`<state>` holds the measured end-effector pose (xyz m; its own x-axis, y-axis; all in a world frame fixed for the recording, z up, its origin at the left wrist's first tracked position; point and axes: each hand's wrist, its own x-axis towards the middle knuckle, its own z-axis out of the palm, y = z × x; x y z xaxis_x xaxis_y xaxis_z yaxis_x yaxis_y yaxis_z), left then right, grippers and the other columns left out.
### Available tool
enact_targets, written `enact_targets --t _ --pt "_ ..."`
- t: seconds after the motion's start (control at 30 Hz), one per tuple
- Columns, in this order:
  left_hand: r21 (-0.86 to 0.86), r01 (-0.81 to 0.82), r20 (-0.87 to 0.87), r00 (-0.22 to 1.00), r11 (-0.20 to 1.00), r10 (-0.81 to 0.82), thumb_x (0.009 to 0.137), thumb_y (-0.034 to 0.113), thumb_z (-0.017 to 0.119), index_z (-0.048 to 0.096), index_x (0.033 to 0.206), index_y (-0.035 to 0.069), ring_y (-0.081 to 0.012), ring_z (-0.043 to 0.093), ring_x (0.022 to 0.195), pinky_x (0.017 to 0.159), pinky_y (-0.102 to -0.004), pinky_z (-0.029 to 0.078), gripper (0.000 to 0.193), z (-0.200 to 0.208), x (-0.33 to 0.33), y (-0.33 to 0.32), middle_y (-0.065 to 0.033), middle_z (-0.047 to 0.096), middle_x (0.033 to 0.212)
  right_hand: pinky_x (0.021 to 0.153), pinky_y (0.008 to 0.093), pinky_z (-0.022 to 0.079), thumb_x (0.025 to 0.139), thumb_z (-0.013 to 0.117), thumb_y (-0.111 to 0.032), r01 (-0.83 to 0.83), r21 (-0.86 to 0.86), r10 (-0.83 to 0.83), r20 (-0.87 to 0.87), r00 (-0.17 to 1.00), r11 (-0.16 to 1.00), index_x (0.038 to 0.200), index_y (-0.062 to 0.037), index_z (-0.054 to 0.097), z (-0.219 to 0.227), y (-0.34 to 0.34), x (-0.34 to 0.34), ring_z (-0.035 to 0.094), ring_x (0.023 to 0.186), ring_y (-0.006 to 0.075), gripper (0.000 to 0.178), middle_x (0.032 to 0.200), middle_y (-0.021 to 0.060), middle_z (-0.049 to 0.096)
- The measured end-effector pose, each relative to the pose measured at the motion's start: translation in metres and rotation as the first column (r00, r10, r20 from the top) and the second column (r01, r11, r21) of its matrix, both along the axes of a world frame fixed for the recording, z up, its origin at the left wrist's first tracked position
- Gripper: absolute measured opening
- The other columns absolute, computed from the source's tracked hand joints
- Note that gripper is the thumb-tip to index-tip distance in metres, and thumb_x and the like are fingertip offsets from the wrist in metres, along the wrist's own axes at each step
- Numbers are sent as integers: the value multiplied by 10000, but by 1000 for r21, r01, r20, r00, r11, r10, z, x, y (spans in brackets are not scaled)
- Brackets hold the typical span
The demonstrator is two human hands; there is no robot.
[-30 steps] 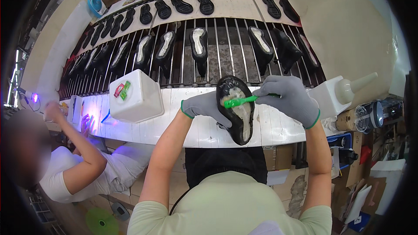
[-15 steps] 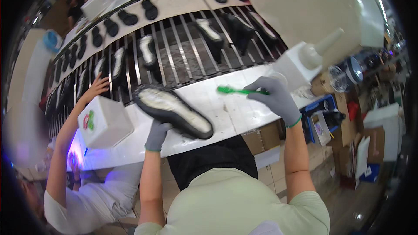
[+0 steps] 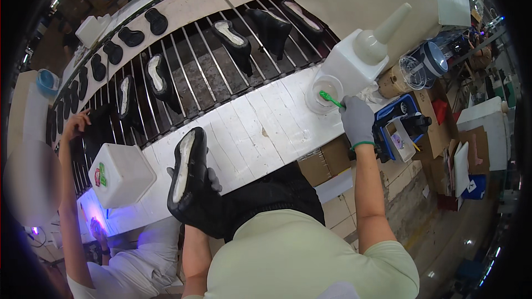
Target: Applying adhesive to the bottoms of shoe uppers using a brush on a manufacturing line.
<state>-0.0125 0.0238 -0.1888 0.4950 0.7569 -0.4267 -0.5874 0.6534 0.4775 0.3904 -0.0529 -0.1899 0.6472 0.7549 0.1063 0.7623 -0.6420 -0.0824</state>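
the right hand (image 3: 357,119) wears a grey glove with a green cuff and holds a bright green brush (image 3: 331,98). the left hand (image 3: 208,180) has a grey glove too, around a black shoe (image 3: 188,180) with a pale off-white sole. the worktop (image 3: 260,133) is white planks. the squeeze bottle (image 3: 360,58) is milky white, the box (image 3: 119,174) white with a red-and-green label. the person's shirt is pale green, the apron black.

The left hand (image 3: 208,180), gloved grey, holds a black shoe (image 3: 188,180) sole-up over the near edge of the white bench (image 3: 260,133). To the right, the gloved right hand (image 3: 356,122) dips a green brush (image 3: 331,98) into a round white cup (image 3: 327,89) beside a white nozzle bottle (image 3: 360,58). Far behind, shoes hang on a wire rack (image 3: 205,61).
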Motion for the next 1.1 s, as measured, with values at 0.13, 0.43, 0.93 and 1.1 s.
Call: enact_targets --t 0.13,0.43,0.93,1.1 --pt "39 48 -14 999 998 -47 932 710 277 550 1194 84 -205 566 642 550 -309 463 732 6 -9 -10 -119 607 794 684 435 504 798 676 -202 -80 66 88 -127 988 995 879 -78 681 -4 -9 13 640 772 334 148 825 131 665" --pt "108 -63 -226 970 992 87 951 676 271 536 1216 106 -223 557 594 504 -316 445 682 -14 -35 -11 -112 605 779 649 389 502 812 697 -278 323 245 19 -822 570 914 927 -98 743 -14 -26 23 640 698 285 218 856 133 709" --pt "210 68 98 991 975 -90 968 394 477 203 1505 39 -156 466 599 544 -274 393 700 8 -30 -7 -42 489 767 558 319 465 880 647 -212 168 448 161 -606 779 878 1000 -45 707 -22 -23 16 557 588 139 214 766 60 665" --pt "136 -112 4 994 984 113 968 415 474 204 1506 41 -159 459 571 549 -273 404 707 18 -15 -4 -45 504 776 424 174 305 954 586 -206 544 271 299 -953 38 794 1161 -7 644 -28 -25 7 449 532 20 293 811 26 640"
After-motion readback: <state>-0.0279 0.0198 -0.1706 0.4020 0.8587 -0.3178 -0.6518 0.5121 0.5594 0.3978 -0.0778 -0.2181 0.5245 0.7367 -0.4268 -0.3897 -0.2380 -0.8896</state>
